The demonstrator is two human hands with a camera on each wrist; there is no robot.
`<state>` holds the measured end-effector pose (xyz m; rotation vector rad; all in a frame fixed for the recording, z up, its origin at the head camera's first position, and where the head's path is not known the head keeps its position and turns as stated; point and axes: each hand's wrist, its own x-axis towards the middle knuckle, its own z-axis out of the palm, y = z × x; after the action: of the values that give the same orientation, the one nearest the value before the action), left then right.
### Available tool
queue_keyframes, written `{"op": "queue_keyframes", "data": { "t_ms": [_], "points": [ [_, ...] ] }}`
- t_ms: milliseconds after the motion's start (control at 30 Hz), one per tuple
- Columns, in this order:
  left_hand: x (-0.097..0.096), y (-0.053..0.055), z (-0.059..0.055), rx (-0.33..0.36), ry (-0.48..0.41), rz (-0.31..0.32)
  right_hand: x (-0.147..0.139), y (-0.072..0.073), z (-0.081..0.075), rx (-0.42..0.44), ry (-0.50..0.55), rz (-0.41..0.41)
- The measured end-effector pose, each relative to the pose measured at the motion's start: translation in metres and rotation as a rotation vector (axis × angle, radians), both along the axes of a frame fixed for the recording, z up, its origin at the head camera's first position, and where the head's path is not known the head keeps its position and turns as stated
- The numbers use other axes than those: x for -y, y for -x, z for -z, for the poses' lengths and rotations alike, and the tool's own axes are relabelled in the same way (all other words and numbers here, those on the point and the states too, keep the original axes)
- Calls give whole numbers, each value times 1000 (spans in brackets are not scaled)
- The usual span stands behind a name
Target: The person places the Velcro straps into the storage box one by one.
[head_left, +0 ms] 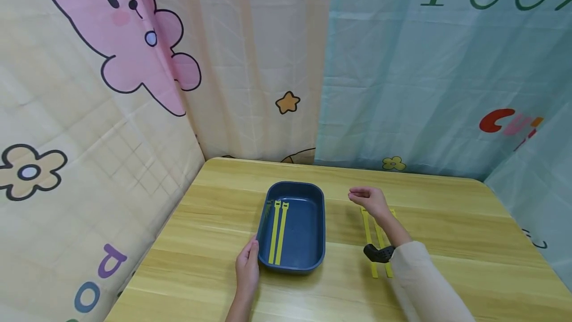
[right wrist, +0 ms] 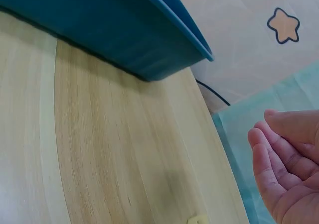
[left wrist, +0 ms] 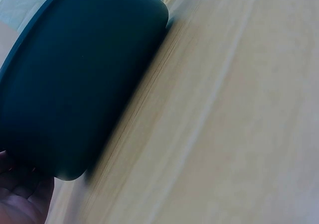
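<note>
A dark blue rectangular tray [head_left: 315,262] stands on the wooden table. Two yellow cable ties [head_left: 282,235], flat straps with slotted heads, lie lengthwise side by side on the left part of its floor. My left hand [head_left: 247,265] holds the tray at its near left corner; in the left wrist view the fingers lie against the outer wall. Above the table, right of the tray, my right hand [head_left: 371,200] hovers with loosely bent fingers and nothing between them. Below that hand and forearm lie more yellow cable ties [head_left: 367,227], partly hidden by the arm.
The light wooden table [head_left: 214,202] has rounded far corners. Printed curtains [head_left: 250,63] hang right behind it and along its left and right sides. A black strap [head_left: 379,253] sits around the right wrist, beside the pale sleeve [head_left: 424,282].
</note>
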<state>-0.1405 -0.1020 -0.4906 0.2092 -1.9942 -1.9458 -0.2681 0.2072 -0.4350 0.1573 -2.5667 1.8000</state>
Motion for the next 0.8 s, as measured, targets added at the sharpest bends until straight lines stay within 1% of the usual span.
{"op": "queue_keyframes", "data": {
  "t_ms": [233,367,467,567,700,800],
  "points": [
    [-1,-2,1,13,-7,-5,-14,-2,4,31,15,16],
    [-1,-2,1,8,-1,-7,-20,-2,4,14,-67,31],
    [0,-2,2,5,-6,-1,-24,-2,4,-12,-162,56],
    [0,-2,2,-3,-6,8,-27,-2,7,-10,-246,78],
    [0,-2,2,-23,0,18,-31,-1,13,5,-310,86],
    [0,-2,0,-35,-3,19,-34,0,18,-2,-347,91]
  ]
}}
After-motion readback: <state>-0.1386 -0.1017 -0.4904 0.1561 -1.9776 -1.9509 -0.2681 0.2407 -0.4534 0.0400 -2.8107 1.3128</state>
